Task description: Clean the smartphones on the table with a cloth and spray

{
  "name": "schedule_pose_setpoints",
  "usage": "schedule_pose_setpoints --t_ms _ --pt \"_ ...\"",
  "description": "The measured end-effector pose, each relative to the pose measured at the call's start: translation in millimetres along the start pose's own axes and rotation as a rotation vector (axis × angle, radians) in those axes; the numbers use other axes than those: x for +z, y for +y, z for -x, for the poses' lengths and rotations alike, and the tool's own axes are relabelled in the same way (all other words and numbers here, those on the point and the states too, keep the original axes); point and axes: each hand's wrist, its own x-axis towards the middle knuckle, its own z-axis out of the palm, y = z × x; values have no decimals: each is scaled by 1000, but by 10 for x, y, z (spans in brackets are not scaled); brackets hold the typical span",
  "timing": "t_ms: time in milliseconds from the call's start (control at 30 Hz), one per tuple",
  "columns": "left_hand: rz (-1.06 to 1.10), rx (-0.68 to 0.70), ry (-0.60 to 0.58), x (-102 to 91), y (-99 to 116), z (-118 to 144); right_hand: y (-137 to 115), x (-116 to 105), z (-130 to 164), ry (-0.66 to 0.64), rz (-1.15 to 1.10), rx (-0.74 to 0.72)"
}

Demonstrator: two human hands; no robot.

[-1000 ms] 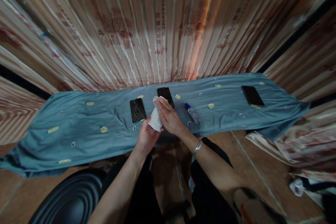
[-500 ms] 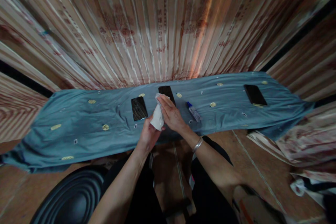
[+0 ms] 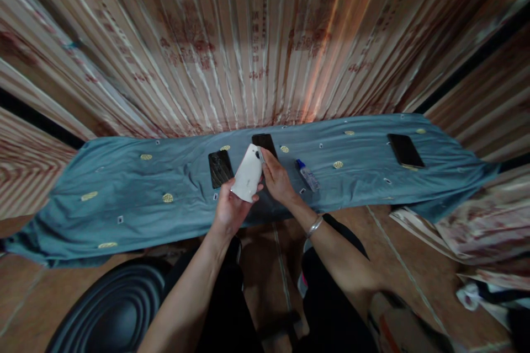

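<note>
A white smartphone (image 3: 248, 174) is tilted in my left hand (image 3: 232, 207), its back with the dark camera spot facing up. The left thumb lies along one edge and the fingertips come round the other. My right hand (image 3: 276, 176) is closed at the phone's upper right edge, the fingers pressed together. A small pale bit of what looks like a wipe (image 3: 261, 155) shows at its fingertips; most of it is hidden. Just left of the held phone, a dark phone with a cracked-looking surface (image 3: 220, 169) lies on the cloth. Another dark phone (image 3: 265, 142) lies behind, partly covered.
A blue-green cloth (image 3: 136, 176) covers the long low table. A clear bottle with a blue cap (image 3: 308, 176) lies right of my hands. Farther right rests a black phone (image 3: 406, 150). A striped curtain (image 3: 232, 55) hangs behind. A black round ridged stool (image 3: 111, 314) stands lower left.
My right hand has slid from across the phone's back to its right edge, baring the white back and camera. The left hand still holds the phone.
</note>
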Motion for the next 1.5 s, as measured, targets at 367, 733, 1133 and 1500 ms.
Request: schedule_pose_setpoints --t_ms 367,733,1133,1500 --pt "50 -10 51 -42 34 -25 -8 117 78 -22 12 29" --pt "37 70 166 -64 70 -96 -199 125 170 -110 -7 -101" --pt "-4 -7 118 6 -48 -60 -91 -29 26 -60 65 -70" --pt "-48 23 53 -76 -45 -91 -16 26 46 0 -7 -41"
